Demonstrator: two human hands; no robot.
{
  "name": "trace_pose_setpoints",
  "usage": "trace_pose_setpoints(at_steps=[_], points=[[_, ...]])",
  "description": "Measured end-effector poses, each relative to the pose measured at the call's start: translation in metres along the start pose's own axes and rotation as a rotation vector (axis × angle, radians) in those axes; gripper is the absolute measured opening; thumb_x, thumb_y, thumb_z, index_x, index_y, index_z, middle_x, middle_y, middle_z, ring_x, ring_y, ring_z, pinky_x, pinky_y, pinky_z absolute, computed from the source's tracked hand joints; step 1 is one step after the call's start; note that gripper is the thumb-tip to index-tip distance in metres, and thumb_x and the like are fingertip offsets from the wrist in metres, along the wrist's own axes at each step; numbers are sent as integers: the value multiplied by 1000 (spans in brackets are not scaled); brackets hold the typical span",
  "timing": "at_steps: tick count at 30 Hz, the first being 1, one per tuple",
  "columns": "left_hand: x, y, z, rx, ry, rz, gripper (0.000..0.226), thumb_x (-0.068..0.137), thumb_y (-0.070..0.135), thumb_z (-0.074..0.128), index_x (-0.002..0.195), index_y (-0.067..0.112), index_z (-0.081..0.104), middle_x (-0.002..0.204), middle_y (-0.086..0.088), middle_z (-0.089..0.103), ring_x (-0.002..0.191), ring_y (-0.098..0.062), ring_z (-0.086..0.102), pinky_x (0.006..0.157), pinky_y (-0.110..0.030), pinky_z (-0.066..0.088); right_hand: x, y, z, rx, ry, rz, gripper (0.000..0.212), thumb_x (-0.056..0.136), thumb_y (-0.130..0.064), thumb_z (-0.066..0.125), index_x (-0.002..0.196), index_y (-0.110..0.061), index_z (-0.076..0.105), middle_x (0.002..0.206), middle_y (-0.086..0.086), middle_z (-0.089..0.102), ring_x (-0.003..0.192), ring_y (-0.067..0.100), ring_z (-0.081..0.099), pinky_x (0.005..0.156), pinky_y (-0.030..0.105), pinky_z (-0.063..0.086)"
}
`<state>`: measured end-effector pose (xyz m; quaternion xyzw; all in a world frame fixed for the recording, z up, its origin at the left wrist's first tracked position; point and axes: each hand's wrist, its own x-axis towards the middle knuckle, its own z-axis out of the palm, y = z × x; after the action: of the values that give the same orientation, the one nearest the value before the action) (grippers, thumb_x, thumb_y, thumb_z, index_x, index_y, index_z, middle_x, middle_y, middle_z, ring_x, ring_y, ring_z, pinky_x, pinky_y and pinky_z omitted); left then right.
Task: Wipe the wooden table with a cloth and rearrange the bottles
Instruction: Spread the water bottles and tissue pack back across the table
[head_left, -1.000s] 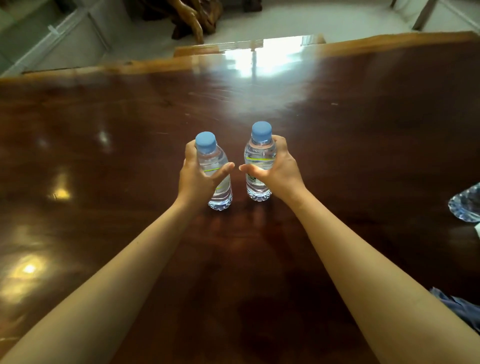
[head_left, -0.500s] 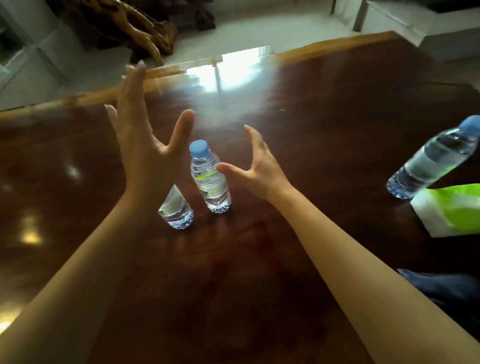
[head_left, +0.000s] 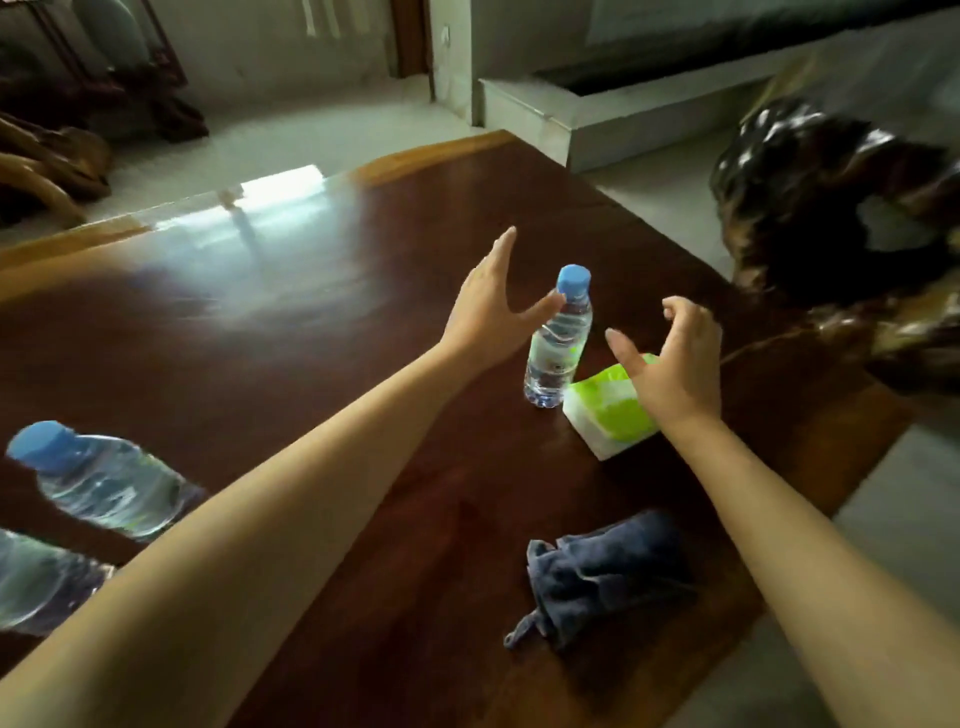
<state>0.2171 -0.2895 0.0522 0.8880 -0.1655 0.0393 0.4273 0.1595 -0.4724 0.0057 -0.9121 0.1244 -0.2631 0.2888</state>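
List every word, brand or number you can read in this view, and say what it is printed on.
No text can be read.
Upright bottle: its label has a dark mark, too blurred to read.
Green and white pack: no lettering legible.
Two bottles at the left edge: blurred, nothing legible.

A dark, glossy wooden tabletop (head_left: 322, 332) carries three clear water bottles with blue caps. One bottle (head_left: 558, 340) stands upright toward the far right. Two more sit at the near left edge of the view: the upper bottle (head_left: 98, 480) shows its blue cap, the lower bottle (head_left: 36, 582) only its body. A crumpled dark blue cloth (head_left: 602, 577) lies near the front right edge.
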Motion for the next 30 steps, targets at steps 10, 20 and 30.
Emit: trace_pose_setpoints(at_steps=[10,20,30], points=[[49,-9,89,-176,-6,-246,47,72,33,76,106,18,49,104,-3,63,95,-20,61,78,-31,47,-32,92,29,-402,-659,-180,87,75,-46,70,144,-26,22,155,10,19,143,26,11,116,43,11],[23,-17,56,-198,171,-299,41,79,26,70,105,2,48,110,-16,60,97,-28,60,82,-37,48,-34,95,37,-533,-434,-352,47,84,-6,60,129,-14,52,128,15,60,121,30,52,102,43,40],[-76,-84,-100,-130,532,-511,35,77,20,74,96,4,49,104,-22,60,92,-33,59,86,-46,50,-37,-22,79,-356,-271,-595,40,68,7,73,106,2,65,82,18,70,79,35,68,61,41,56]])
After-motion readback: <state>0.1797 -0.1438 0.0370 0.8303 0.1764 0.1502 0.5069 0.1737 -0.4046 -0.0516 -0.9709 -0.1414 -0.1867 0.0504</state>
